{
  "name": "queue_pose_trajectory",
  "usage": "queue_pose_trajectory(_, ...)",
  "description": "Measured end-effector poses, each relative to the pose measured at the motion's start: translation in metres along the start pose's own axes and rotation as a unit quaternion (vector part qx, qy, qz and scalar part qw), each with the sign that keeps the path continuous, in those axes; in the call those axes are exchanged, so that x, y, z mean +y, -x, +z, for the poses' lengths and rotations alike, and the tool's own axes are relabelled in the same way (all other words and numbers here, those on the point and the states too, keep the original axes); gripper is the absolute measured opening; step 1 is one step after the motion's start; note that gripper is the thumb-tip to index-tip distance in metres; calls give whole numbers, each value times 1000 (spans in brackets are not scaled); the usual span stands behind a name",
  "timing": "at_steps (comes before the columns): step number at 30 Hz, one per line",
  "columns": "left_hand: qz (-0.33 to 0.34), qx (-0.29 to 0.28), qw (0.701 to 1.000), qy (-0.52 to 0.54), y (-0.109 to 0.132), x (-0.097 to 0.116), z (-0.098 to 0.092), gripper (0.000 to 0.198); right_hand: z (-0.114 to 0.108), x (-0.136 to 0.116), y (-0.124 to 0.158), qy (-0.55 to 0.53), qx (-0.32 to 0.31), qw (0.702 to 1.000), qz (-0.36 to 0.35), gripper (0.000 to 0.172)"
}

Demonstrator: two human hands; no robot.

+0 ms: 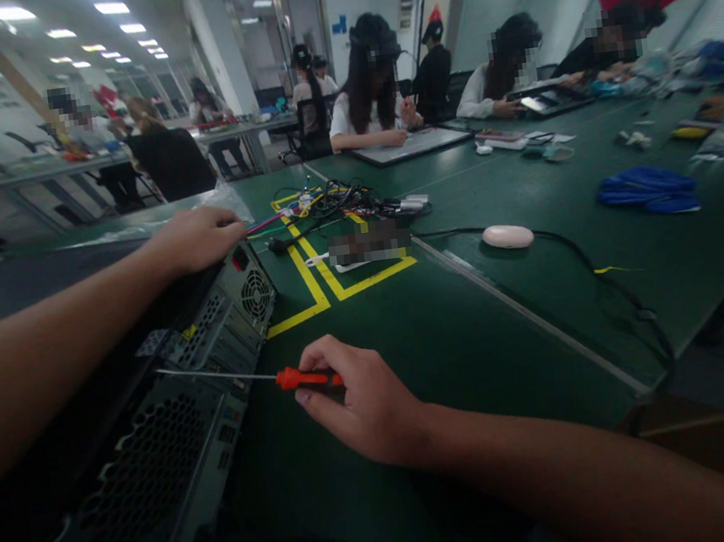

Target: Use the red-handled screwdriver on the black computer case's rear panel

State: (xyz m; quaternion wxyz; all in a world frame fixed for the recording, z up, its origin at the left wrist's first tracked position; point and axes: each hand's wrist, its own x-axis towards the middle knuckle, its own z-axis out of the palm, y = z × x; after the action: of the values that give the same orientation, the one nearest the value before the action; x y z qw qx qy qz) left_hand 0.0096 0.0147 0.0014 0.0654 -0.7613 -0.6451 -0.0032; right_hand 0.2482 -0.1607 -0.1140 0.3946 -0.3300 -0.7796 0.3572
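Observation:
A black computer case (208, 439) lies on its side at the left, its grey rear panel with a honeycomb grille and round fan vent facing right. My left hand (196, 237) rests on the case's top near the far rear corner, fingers bent over the edge; the fingertips are partly hidden. In my right hand (364, 398) is a screwdriver (293, 380) with an orange and black handle, gripped between thumb and fingers. Its long shaft points left, and the tip is at the rear panel's upper edge. Whether the tip sits in a screw I cannot tell.
Tangled cables (353, 197) lie beyond the case by yellow tape (376, 281) on the green table (537, 302). A pale pink oval device (508, 237), a black cord and a blue bundle (648, 189) are to the right. Several people sit across the table.

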Motion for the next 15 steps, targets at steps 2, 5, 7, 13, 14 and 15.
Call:
queue_pose_trajectory(2,3,1,1000,0,1,1,0,67,0,0,-1,-3,0,1000,0,12)
queue_pose_trajectory(5,6,4,1000,3,1,1,0,66,-1,0,-1,-6,2,1000,-5,12)
queue_pose_trajectory(7,4,6,1000,8,1,1,1,66,-1,-1,-1,-7,2,1000,-7,12)
queue_pose_trajectory(13,5,0,1000,8,3,3,-2,66,-2,-2,-1,-6,0,1000,3,12)
queue_pose_trajectory(14,7,-3,1000,8,3,3,-2,66,-2,-2,-1,-6,0,1000,4,12)
queue_pose_trajectory(15,9,-5,1000,8,3,4,-3,66,-2,-2,-1,-6,0,1000,3,13)
